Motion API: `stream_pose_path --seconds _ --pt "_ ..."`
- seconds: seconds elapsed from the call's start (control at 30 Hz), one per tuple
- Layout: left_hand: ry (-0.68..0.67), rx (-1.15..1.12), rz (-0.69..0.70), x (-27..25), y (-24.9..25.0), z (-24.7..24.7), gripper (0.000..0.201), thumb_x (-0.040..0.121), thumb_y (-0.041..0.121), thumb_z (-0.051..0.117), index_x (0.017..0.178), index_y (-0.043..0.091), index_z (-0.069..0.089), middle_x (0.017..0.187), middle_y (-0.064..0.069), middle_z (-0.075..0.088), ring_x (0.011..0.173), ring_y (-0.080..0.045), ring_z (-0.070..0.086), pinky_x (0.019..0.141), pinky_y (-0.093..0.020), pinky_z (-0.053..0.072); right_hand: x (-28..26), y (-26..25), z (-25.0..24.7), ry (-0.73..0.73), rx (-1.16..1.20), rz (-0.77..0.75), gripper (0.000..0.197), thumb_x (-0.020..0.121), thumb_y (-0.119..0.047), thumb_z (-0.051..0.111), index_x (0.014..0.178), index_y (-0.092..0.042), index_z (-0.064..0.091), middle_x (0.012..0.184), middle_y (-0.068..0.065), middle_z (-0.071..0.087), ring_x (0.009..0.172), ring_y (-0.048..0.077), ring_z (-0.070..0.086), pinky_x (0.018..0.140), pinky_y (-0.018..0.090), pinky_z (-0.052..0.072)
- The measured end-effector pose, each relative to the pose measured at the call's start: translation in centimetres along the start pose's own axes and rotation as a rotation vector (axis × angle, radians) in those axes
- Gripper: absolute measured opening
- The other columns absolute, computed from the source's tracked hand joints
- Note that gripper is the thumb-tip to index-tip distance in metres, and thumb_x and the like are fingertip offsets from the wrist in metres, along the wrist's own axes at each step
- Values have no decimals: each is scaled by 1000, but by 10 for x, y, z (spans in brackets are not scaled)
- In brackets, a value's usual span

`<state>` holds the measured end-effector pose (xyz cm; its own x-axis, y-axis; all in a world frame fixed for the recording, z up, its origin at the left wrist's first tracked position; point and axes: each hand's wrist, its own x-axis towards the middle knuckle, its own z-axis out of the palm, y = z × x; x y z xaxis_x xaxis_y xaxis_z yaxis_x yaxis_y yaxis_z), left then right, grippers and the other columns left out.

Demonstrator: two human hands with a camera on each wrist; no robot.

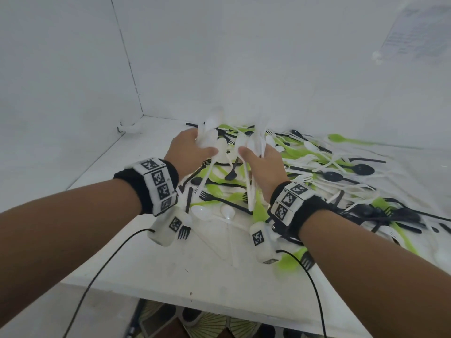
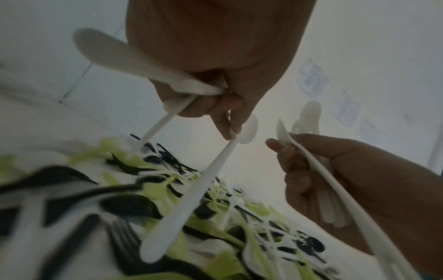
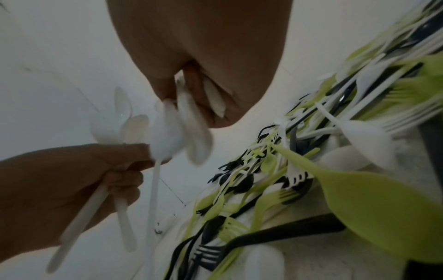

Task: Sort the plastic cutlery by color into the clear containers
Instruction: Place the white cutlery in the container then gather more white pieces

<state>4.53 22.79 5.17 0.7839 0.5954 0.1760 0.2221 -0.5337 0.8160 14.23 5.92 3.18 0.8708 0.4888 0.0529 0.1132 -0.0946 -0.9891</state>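
Note:
My left hand grips a bunch of white plastic spoons, bowls up, above the pile. Close beside it, my right hand grips another bunch of white spoons with the handles hanging down. The left wrist view shows the left hand pinching a white spoon, and the right hand beside it. In the right wrist view the right hand holds its white spoons. A mixed pile of white, green and black cutlery covers the table. No clear container is in view.
The white table stands in a corner between white walls. Its front edge is near me. Loose forks and spoons lie under my wrists. Two black cables hang off the front. A paper sheet is stuck to the right wall.

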Motion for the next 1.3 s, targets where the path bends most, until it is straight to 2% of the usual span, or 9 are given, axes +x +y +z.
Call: stream_pose_path --seconds 0.13,0.23,0.3,0.4,0.53,0.7,0.9,1.07,1.3 --pt "-105 -277 -38 -9 33 27 14 84 13 79 78 12 67 55 16 58 47 0 52 53 -18 43 -7 -6 -7 -60 -18 -31 7 95 -33 69 99 -28 72 93 -8 77 85 9 73 74 27 56" --pt "-247 -343 -58 -18 53 41 28 89 9 74 64 21 67 48 12 48 40 -4 38 44 -16 34 -9 -4 -21 4 -15 -3 23 92 -40 71 103 -20 74 97 3 77 89 19 73 83 41 59" --pt "-323 -351 -47 -21 59 47 37 92 14 71 57 22 60 51 0 43 47 -15 37 51 -24 36 -10 -5 -33 47 -9 -11 41 89 -48 68 102 -9 73 100 19 74 86 34 72 83 50 58" --pt "-419 -347 -48 -27 70 58 31 94 24 65 67 15 54 63 -12 43 55 -23 39 67 -35 38 -12 -3 -53 124 -10 -15 41 94 -45 61 108 -8 70 103 16 74 93 36 71 88 52 58" --pt "-451 -547 -140 -25 76 78 15 84 21 55 93 11 49 83 -4 48 52 -15 41 59 -32 37 -13 4 -84 275 129 66 18 102 -28 59 113 -18 68 102 0 73 94 18 68 82 34 54" --pt "-478 -483 -71 -28 87 106 22 104 7 48 121 5 63 104 -9 68 74 -15 60 67 -28 51 -15 9 -97 231 179 102 22 99 -34 64 98 -14 72 88 3 76 84 22 72 76 38 59" --pt "-504 -596 -22 -33 105 130 24 104 6 54 124 3 66 117 -11 74 103 -27 74 85 -33 60 -15 10 -111 206 200 68 19 103 -22 57 108 -12 72 98 5 77 86 18 75 77 36 61" --pt "-442 -524 -159 -32 108 138 26 101 12 62 122 -3 63 114 -16 75 94 -29 76 76 -26 62 -9 20 -146 447 212 165 22 99 -34 60 111 -17 66 104 4 72 100 26 69 98 50 54" --pt "-667 -423 -97 -34 117 160 24 104 22 59 119 6 69 110 -8 77 97 -28 76 88 -34 61 -11 21 -158 153 153 127 24 100 -32 60 104 -12 73 96 9 76 93 29 74 92 51 58"
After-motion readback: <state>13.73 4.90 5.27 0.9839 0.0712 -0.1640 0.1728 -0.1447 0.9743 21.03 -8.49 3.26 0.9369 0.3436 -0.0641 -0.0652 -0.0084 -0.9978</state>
